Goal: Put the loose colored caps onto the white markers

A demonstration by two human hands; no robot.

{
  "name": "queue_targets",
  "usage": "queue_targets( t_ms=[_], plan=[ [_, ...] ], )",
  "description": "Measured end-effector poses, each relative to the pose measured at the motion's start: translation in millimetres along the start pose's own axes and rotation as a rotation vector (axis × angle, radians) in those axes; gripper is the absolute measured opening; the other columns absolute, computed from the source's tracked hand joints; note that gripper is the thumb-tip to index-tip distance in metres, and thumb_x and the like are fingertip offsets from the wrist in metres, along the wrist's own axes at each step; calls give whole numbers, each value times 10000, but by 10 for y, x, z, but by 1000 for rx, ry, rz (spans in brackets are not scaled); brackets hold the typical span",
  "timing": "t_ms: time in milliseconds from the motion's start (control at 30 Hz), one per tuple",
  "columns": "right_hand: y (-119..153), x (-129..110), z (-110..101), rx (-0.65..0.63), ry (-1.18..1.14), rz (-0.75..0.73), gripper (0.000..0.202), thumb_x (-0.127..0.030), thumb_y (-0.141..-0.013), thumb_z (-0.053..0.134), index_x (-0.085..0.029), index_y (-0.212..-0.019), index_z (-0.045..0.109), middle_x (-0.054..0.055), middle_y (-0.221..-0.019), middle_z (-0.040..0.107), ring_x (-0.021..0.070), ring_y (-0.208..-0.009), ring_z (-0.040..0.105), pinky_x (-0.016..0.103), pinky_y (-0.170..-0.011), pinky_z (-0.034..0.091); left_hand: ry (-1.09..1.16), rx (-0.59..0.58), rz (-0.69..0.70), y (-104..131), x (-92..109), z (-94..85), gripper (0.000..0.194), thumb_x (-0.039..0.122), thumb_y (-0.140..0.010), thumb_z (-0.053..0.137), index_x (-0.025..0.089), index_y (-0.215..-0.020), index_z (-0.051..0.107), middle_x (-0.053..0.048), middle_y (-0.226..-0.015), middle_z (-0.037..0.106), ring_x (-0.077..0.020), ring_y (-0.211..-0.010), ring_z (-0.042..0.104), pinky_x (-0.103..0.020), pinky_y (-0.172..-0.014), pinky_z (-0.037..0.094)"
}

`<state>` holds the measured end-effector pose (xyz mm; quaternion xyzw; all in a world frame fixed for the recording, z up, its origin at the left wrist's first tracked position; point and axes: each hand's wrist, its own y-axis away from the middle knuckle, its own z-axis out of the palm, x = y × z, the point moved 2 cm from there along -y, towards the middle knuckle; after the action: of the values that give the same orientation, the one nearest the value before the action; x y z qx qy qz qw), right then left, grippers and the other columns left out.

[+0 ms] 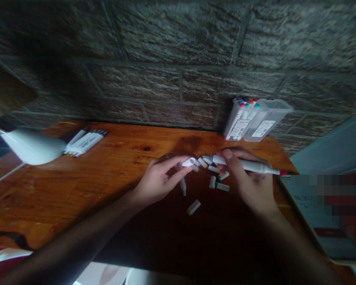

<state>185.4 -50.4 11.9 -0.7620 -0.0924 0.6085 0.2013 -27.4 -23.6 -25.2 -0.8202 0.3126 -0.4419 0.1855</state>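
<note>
Between the thumb and fingers of my left hand (pixel 158 180) is a small white marker cap (pixel 188 162), its open end turned toward the right. My right hand (pixel 249 178) grips a white marker (pixel 246 164) lying almost level, with a red tip at its right end and its grey-white end pointing at the cap. Cap and marker are apart. Below and between my hands lie several loose caps, among them one with a green edge (pixel 222 187) and one with a yellow edge (pixel 194 207). Another marker (pixel 183 186) lies partly hidden under my left hand.
Against the brick wall (pixel 166 87) at the back right stand a clear case of coloured markers (pixel 237 120) and an open clear case (pixel 262 122). A bundle of white markers (pixel 87 142) lies at the left beside a white lamp (pixel 32 146) on the wooden table (pixel 130 146).
</note>
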Motion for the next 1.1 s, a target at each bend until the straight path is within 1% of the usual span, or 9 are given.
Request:
queue_targets(
  t_ms=[100, 267, 467, 667, 733, 833, 900, 967, 1100],
  plan=[
    [-5, 19, 13, -27, -65, 50, 138, -344, -869, 705, -218, -837, 749, 9, -782, 740, 131, -604, 681, 237, -545, 571, -6, -36, 63, -13, 14, 8, 222, 221, -901, 666, 177, -1116, 701, -57, -998, 763, -139, -842, 708, -222, -769, 561],
    [17, 26, 75, -80, -123, 116, 214, -398, -857, 705, -199, -782, 727, 5, -658, 707, 129, -540, 658, 225, -494, 560, -1, -93, 132, -29, -4, 13, 259, 204, -903, 661, 181, -1160, 679, -80, -1065, 752, -176, -956, 702, -298, -876, 555],
    [32, 97, 149, -119, -187, 202, 271, -437, -823, 733, -182, -733, 717, 9, -628, 684, 122, -527, 630, 222, -485, 538, 19, -62, 183, -19, -14, 4, 291, 177, -880, 688, 184, -1171, 679, -81, -1048, 755, -176, -943, 700, -306, -860, 555],
    [6, 203, 55, 8, -257, 223, 260, -444, -852, 705, -191, -802, 736, -1, -631, 667, 115, -522, 607, 228, -482, 512, 0, -58, 206, -31, 21, -2, 286, 185, -880, 691, 189, -1165, 686, -74, -1019, 761, -176, -922, 701, -310, -845, 556],
    [11, 193, 70, -22, -241, 216, 254, -441, -843, 714, -191, -795, 731, 1, -638, 676, 116, -518, 610, 229, -477, 517, -12, -67, 220, -35, 36, -1, 284, 193, -883, 688, 192, -1167, 688, -73, -998, 761, -177, -912, 700, -318, -845, 556],
    [29, 160, 144, -136, -200, 207, 260, -432, -814, 739, -183, -744, 710, 3, -633, 686, 118, -514, 621, 229, -479, 535, 2, -71, 245, -35, 45, 2, 272, 187, -880, 691, 190, -1152, 696, -76, -992, 758, -173, -900, 697, -317, -836, 557],
    [38, 149, 184, -170, -188, 213, 256, -430, -793, 756, -179, -772, 708, -4, -621, 684, 121, -506, 625, 231, -476, 540, 20, -70, 258, -30, 40, 12, 260, 176, -872, 698, 188, -1132, 705, -75, -995, 759, -170, -901, 698, -307, -821, 560],
    [40, 148, 205, -164, -180, 223, 262, -434, -781, 764, -178, -787, 707, -7, -607, 676, 126, -507, 626, 233, -474, 537, 31, -60, 260, -19, 35, 31, 258, 168, -857, 715, 181, -1115, 713, -72, -983, 761, -166, -892, 699, -293, -804, 562],
    [47, 140, 200, -100, -99, 192, 287, -442, -801, 732, -189, -680, 669, -20, -549, 615, 123, -499, 584, 234, -473, 492, 63, -9, 214, 9, 64, 94, 230, 159, -851, 720, 172, -1079, 731, -73, -955, 763, -151, -841, 706, -264, -762, 569]
  ],
)
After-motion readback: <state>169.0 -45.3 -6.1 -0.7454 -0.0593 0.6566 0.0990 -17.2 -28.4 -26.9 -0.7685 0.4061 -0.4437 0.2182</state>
